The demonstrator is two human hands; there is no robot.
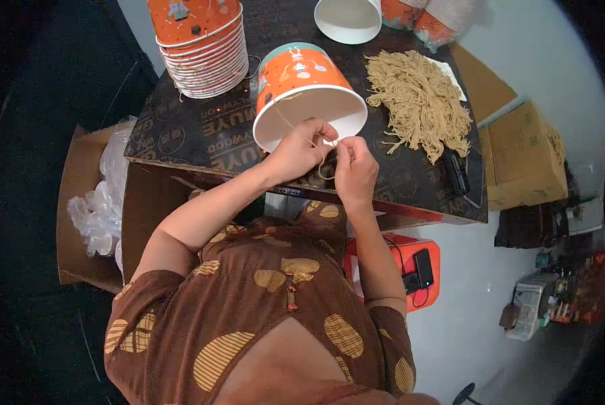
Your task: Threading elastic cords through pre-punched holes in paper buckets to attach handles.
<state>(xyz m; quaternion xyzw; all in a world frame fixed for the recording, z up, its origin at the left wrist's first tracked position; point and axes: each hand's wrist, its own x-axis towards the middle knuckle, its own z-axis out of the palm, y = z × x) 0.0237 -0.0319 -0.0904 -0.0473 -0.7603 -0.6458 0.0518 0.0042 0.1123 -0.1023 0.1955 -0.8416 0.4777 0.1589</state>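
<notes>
An orange paper bucket [316, 73] with printed figures lies on its side on the dark table, its white mouth turned toward me. From the bucket's side a thin tan cord [283, 115] runs across the opening to my fingers. My left hand [300, 150] pinches the cord in front of the rim. Close beside it, my right hand [355, 169] also has thumb and fingertips closed on the cord. A loose loop of it hangs between the hands. Fingertips partly hide where the cord ends meet.
A stack of orange buckets [208, 67] stands far left; another white-mouthed bucket [348, 21] lies at the back. Tan cords [417, 101] are heaped right, near a black object [456, 174]. Cardboard boxes [80, 263] flank the table [201, 145]. A red stool [432, 256] holds a phone [423, 268].
</notes>
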